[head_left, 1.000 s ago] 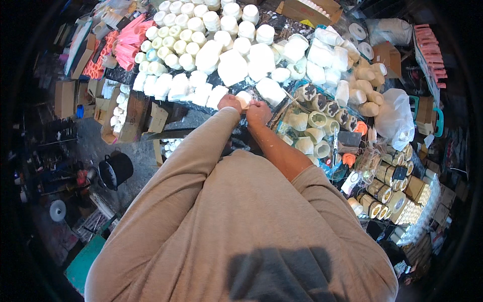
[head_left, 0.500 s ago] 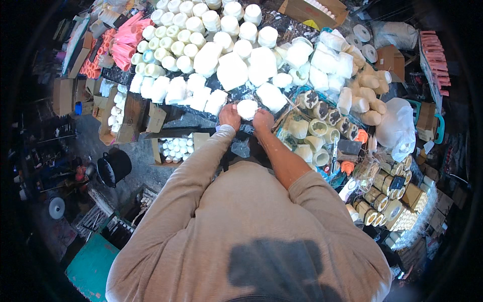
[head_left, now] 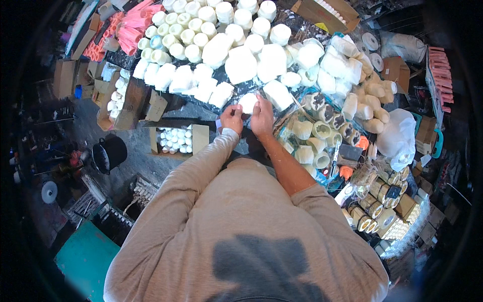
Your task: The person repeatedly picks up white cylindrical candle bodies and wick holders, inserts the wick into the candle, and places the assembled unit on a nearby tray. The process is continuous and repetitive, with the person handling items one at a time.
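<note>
Between my two hands is a white rounded piece (head_left: 247,102), so bright that its details are lost. My left hand (head_left: 231,119) grips its left side, fingers curled. My right hand (head_left: 262,118) is closed on its right side, with fingers raised along the edge. Just beyond my hands lie white block-like pieces, one (head_left: 221,94) to the left and another (head_left: 277,95) to the right. Larger white lumps (head_left: 241,65) stand farther back on the dark table.
Rows of cream cup-shaped pieces (head_left: 187,36) and pink pieces (head_left: 135,30) fill the far left. Hollow cream moulds (head_left: 322,130) crowd the right, beside a clear plastic bag (head_left: 397,136). Below the table's left are a carton of white pieces (head_left: 200,138) and a black bucket (head_left: 109,154).
My right hand has shifted up along the white piece, its fingers now higher on the edge. My left hand still holds the other side. The whole view has shifted slightly.
</note>
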`<state>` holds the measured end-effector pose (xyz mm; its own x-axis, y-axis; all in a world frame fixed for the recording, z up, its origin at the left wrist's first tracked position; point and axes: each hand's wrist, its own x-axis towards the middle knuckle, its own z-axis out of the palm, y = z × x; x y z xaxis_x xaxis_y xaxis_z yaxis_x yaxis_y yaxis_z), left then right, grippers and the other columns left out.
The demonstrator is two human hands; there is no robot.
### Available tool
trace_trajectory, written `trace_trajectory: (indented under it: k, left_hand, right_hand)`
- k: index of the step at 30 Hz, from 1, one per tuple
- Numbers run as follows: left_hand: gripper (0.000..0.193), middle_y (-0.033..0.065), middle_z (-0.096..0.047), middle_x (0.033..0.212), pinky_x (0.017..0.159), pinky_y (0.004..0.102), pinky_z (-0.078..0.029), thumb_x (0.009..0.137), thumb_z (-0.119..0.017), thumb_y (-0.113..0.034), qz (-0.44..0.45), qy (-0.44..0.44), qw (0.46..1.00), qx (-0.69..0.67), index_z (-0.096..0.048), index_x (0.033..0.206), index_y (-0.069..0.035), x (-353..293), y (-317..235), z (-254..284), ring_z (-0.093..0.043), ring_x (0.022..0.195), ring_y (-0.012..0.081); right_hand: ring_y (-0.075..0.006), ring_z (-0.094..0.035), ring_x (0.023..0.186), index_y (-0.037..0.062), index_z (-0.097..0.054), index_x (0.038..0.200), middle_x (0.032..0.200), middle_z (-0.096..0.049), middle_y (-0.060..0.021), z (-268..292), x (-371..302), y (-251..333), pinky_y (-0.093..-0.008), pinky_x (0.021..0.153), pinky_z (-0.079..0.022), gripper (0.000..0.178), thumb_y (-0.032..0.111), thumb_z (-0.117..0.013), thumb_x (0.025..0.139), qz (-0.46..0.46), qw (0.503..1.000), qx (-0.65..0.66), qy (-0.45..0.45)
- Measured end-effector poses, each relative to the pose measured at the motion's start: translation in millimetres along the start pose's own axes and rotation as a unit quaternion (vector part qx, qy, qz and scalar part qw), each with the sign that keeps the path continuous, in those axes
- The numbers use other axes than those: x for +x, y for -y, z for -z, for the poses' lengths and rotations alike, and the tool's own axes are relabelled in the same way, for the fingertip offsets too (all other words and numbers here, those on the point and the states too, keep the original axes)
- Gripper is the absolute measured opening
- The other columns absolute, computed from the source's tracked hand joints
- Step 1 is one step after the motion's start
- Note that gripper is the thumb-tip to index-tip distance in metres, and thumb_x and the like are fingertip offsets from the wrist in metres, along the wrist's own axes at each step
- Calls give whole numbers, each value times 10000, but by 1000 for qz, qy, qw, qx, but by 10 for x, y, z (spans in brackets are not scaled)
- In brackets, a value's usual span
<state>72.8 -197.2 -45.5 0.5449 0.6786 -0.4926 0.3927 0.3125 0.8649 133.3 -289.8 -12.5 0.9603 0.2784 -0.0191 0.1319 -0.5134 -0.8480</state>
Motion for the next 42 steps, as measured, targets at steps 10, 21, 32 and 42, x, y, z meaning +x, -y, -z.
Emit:
trace_trajectory:
  k: [10, 21, 32, 42]
  left_hand:
    - [440, 191, -755, 929, 818, 377, -546, 992, -621, -409, 36, -40, 991, 122, -735, 1118, -3, 31, -265, -194, -719, 869, 288]
    - [370, 194, -723, 1022, 912, 460, -506, 1022, -546, -338, -43, -65, 961, 264, -756, 995, -36, 217, -60, -228, -680, 980, 355]
    - [305, 175, -700, 980, 899, 478, -511, 999, -483, -259, -109, 34, 858, 501, -698, 935, -52, 415, 102, -127, -648, 1003, 367]
    - [378, 214, -696, 1071, 951, 457, -507, 1039, -464, -328, -123, 80, 895, 422, -696, 1054, -30, 327, -71, 7, -662, 1031, 373]
  right_hand:
    - [-305, -585, 1215, 12, -635, 1330, 1340, -589, -197, -145, -83, -78, -393, 1048, -458, 412, 177, -672, 954, -87, 993, 74, -11]
    - [-182, -668, 821, -54, -707, 1113, 955, -727, -120, -268, 47, -313, -343, 725, -551, 295, 185, -551, 1039, -335, 911, 225, -87]
    - [-341, -723, 918, -34, -751, 1046, 985, -752, -201, -192, 258, -704, -429, 793, -556, 432, 344, -553, 971, -401, 914, -61, 21]
    - [-228, -672, 635, -45, -717, 1050, 852, -700, -139, -107, 241, -688, -379, 534, -550, 296, 158, -523, 958, -350, 933, 62, 50]
